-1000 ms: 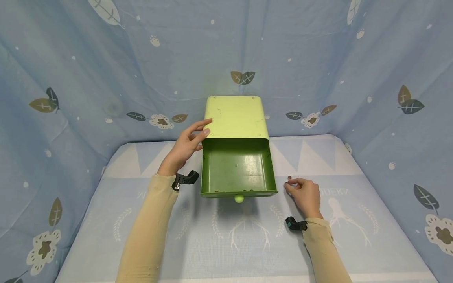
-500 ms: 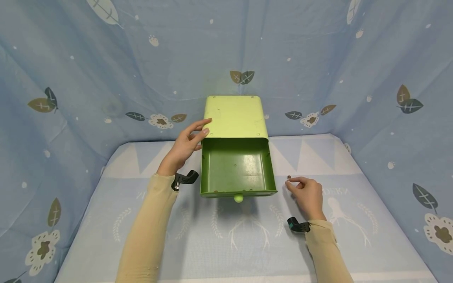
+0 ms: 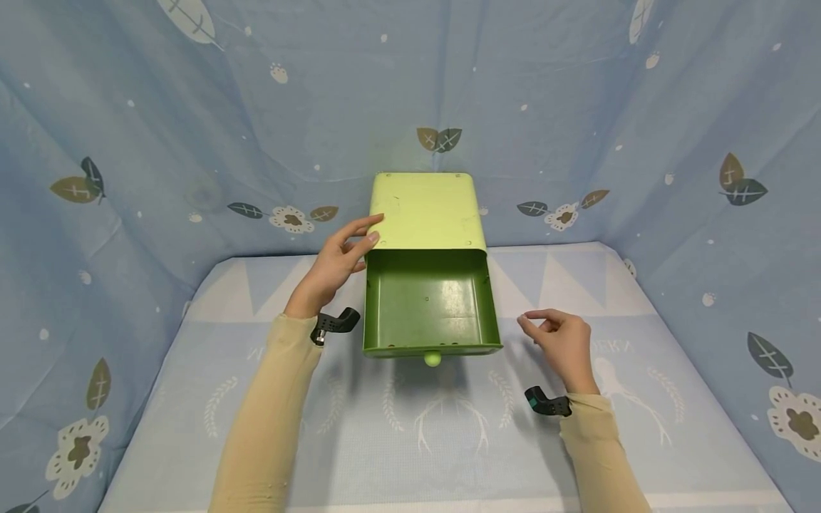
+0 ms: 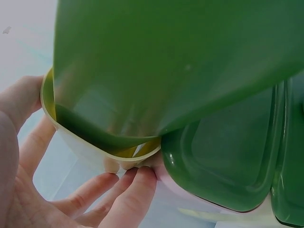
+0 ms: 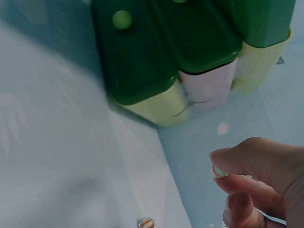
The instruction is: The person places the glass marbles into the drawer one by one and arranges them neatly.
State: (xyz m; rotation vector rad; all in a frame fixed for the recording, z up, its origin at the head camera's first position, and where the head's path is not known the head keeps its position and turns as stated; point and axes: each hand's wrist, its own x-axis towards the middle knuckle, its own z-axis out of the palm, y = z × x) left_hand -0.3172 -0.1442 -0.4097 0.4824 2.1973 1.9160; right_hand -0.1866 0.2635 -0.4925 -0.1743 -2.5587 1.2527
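A light-green casing stands at the back centre of the table, its dark-green top drawer pulled out toward me. My left hand touches the casing's left side and top edge with spread, extended fingers. In the left wrist view those fingertips lie against the outer wall below the rim. My right hand hovers right of the drawer and pinches a small glass marble between thumb and index finger. A second marble lies on the tabletop in the right wrist view. Small reddish spots show inside the drawer's front lip.
Under the top tier are pink and pale yellow tiers with closed green drawers. A round light-green knob sticks out from the open drawer's front. Blue patterned curtain surrounds the back and sides of the cloth-covered table.
My right hand has moved slightly up and to the right. The marble seen near its fingertips earlier is no longer distinguishable in the head view. The left hand and drawer stay still.
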